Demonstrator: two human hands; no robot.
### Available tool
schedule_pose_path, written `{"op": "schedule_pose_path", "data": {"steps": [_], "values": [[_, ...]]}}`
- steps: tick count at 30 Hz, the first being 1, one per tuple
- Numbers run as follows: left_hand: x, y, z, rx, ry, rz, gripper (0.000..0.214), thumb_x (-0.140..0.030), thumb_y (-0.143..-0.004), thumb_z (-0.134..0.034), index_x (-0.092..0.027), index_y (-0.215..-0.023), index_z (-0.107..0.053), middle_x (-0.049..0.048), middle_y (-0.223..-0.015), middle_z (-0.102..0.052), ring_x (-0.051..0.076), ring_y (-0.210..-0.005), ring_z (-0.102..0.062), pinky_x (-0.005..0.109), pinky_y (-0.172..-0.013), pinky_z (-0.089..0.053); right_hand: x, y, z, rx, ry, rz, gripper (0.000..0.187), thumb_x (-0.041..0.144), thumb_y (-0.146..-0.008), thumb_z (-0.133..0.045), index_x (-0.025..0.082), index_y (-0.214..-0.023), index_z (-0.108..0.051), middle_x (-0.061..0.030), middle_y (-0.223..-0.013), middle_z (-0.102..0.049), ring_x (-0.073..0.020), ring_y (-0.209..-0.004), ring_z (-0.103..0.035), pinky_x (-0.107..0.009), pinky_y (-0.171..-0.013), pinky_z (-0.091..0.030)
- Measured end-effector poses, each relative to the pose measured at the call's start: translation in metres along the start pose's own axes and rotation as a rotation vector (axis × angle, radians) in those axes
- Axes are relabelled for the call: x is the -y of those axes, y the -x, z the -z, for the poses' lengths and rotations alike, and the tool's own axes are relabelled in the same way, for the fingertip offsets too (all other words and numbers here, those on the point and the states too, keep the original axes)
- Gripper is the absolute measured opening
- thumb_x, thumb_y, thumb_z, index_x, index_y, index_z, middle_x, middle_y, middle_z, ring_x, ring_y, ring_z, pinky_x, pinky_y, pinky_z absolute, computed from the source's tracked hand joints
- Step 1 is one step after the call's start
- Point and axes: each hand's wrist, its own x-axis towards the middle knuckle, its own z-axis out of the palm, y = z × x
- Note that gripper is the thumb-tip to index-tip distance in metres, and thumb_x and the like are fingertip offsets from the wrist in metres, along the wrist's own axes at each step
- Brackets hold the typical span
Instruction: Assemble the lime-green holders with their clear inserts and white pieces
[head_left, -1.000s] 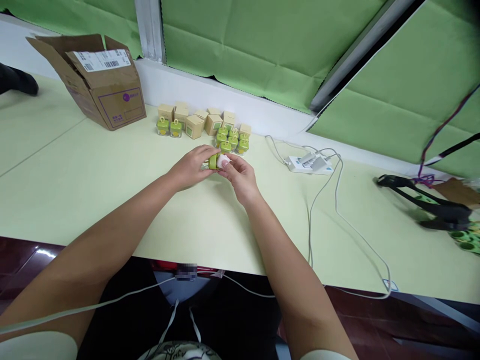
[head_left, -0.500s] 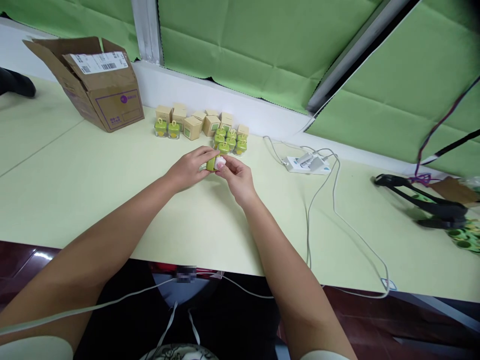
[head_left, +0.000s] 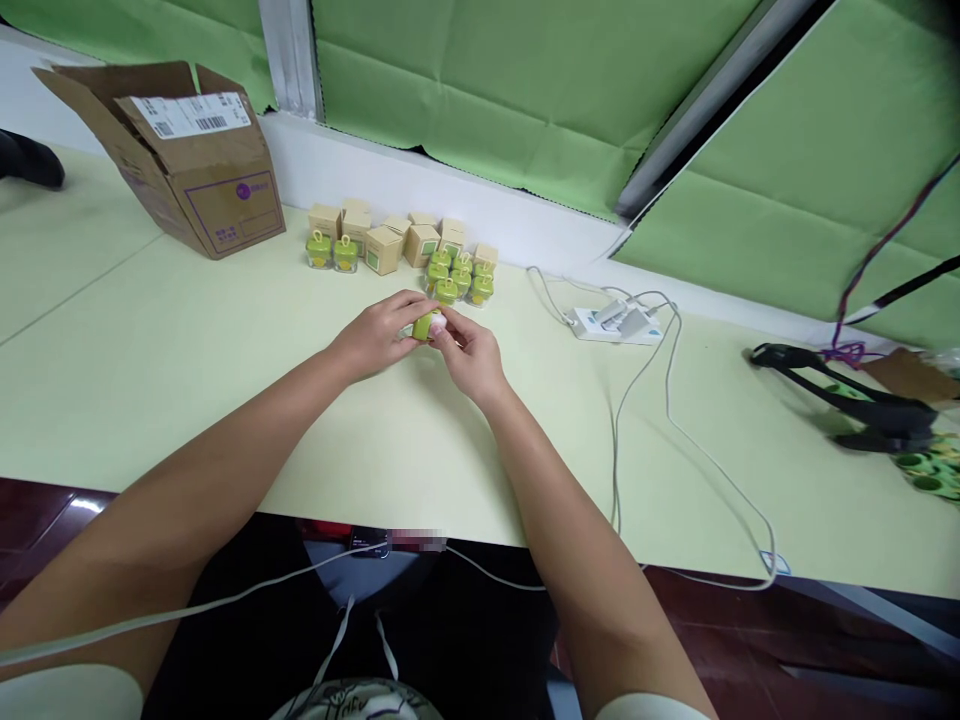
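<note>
Low over the table, my left hand (head_left: pixel 381 337) is closed around a small green-lidded clear jar (head_left: pixel 424 326), turned on its side with the lid toward the right. Thumb and fingers of my right hand (head_left: pixel 474 357) pinch a small white piece (head_left: pixel 439 322) against the lid end; fingers hide most of it, and its exact kind I cannot make out. Just beyond my hands stands a cluster of similar green-lidded jars (head_left: pixel 447 290) with loops on top. Two more such jars (head_left: pixel 346 254) are farther left.
Several small cardboard boxes (head_left: pixel 383 250) line the wall behind the jars. A large open carton (head_left: pixel 225 210) stands at the back left. To the right lie a white power strip (head_left: pixel 616 325) with trailing cables and a black stand-like object (head_left: pixel 855 400).
The white piece now shows less, covered more by my right fingers and closer against the lid. Both hands stay in nearly the same place; the view has shifted slightly.
</note>
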Motion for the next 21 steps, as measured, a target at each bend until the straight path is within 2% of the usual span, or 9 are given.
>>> {"op": "schedule_pose_path", "data": {"steps": [3, 6, 10, 21], "values": [[-0.002, -0.001, 0.0, -0.009, 0.017, 0.035, 0.049, -0.017, -0.093, -0.064, -0.024, -0.142, -0.065, 0.0105, -0.14, -0.068, 0.024, -0.126, -0.069, 0.038, -0.11, -0.057, 0.003, 0.002, -0.001, -0.046, 0.047, 0.039, 0.073, 0.081, -0.087, -0.066, 0.027, -0.136, -0.066, -0.0095, -0.116, -0.08, -0.0264, -0.101, -0.078, -0.046, -0.092, -0.066], [-0.004, -0.002, 0.0, -0.018, 0.026, 0.066, 0.048, -0.02, -0.094, -0.065, -0.024, -0.142, -0.066, 0.01, -0.14, -0.068, 0.024, -0.126, -0.069, 0.039, -0.11, -0.057, 0.007, 0.004, -0.001, -0.061, 0.053, 0.069, 0.065, 0.079, -0.089, -0.065, 0.03, -0.132, -0.06, -0.0059, -0.106, -0.08, -0.0227, -0.094, -0.078, -0.041, -0.087, -0.066], [-0.005, -0.003, 0.0, -0.029, 0.049, 0.069, 0.048, -0.02, -0.092, -0.065, -0.023, -0.14, -0.067, 0.0098, -0.138, -0.069, 0.023, -0.125, -0.069, 0.038, -0.109, -0.057, 0.015, 0.006, -0.001, -0.068, 0.045, 0.059, 0.056, 0.077, -0.089, -0.067, 0.03, -0.118, -0.062, -0.0051, -0.103, -0.079, -0.0219, -0.092, -0.077, -0.039, -0.085, -0.065], [-0.008, -0.005, 0.0, -0.054, 0.09, 0.094, 0.044, -0.027, -0.094, -0.068, -0.023, -0.137, -0.07, 0.0103, -0.136, -0.071, 0.023, -0.123, -0.07, 0.038, -0.109, -0.057, 0.022, 0.008, 0.0, -0.083, -0.013, 0.019, 0.052, 0.073, -0.086, -0.074, 0.029, -0.112, -0.064, -0.0035, -0.101, -0.079, -0.0207, -0.092, -0.077, -0.036, -0.084, -0.064]]}}
